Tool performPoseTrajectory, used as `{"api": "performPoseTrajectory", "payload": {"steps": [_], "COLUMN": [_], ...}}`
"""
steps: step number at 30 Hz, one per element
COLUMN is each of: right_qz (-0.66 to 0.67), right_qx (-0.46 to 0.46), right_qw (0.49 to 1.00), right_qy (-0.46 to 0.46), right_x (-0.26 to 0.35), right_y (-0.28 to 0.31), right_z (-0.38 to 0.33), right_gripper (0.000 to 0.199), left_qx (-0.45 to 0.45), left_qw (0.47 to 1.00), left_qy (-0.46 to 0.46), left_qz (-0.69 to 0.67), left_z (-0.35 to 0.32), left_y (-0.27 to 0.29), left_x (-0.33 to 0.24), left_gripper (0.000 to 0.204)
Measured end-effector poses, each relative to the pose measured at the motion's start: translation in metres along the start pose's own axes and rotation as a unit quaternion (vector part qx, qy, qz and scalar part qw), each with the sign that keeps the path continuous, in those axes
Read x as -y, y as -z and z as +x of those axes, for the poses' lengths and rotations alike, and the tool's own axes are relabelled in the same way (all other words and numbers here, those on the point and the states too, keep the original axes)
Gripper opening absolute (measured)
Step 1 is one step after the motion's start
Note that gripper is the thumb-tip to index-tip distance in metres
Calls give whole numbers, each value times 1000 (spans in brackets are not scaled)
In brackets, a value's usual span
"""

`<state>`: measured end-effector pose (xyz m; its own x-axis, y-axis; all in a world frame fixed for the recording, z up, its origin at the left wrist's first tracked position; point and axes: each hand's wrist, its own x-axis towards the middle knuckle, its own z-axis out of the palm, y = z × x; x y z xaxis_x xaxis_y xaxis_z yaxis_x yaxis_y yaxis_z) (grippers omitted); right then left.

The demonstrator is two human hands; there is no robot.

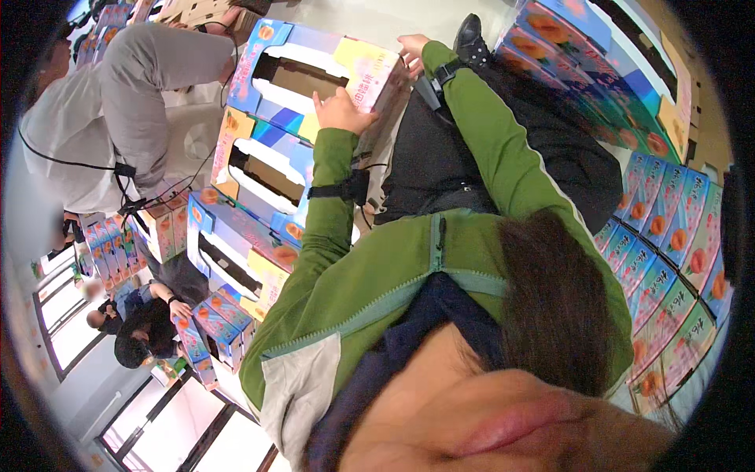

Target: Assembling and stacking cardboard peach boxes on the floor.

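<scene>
Blue cardboard box point(314, 67) between both hands

Pale, glossy floor point(370, 20) underneath it all, only small bare patches showing at the top of the view. Sitting straight on it: a column of colourful open-topped cartons point(259, 169), blue and yellow with orange fruit printed on the sides, lined up one after another. Over on the right, a big stack of flattened cartons point(668, 244) in the same print, fanned out and overlapping. Another pile of them point(598, 55) up top right. Smaller boxes point(216, 330) of the same kind clustered lower left, near a crouching person. White chair point(200, 130) parked on it too.
</scene>
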<state>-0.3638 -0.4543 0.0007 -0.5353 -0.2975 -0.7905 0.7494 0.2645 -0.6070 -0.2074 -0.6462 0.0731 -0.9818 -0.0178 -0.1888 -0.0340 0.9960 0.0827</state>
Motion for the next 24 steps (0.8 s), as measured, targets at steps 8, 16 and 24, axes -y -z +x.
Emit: {"api": "performPoseTrajectory", "payload": {"steps": [8, 16, 24], "right_qz": [-201, -236, -132], "right_qx": [2, 2, 90], "right_qw": [977, 966, 979], "right_qy": [71, 101, 124], "right_x": [-5, -2, -19], "right_y": [-10, -12, -3], "right_z": [25, 8, 37], "right_gripper": [71, 70, 72], "left_qx": [-31, -52, -49], "left_qw": [999, 998, 998], "left_qy": [-9, -4, -21], "left_qz": [-13, -27, 18], "left_z": [-8, -9, -8], "left_y": [-2, -6, -8], "left_x": [-5, -7, -7], "left_gripper": [69, 67, 70]}}
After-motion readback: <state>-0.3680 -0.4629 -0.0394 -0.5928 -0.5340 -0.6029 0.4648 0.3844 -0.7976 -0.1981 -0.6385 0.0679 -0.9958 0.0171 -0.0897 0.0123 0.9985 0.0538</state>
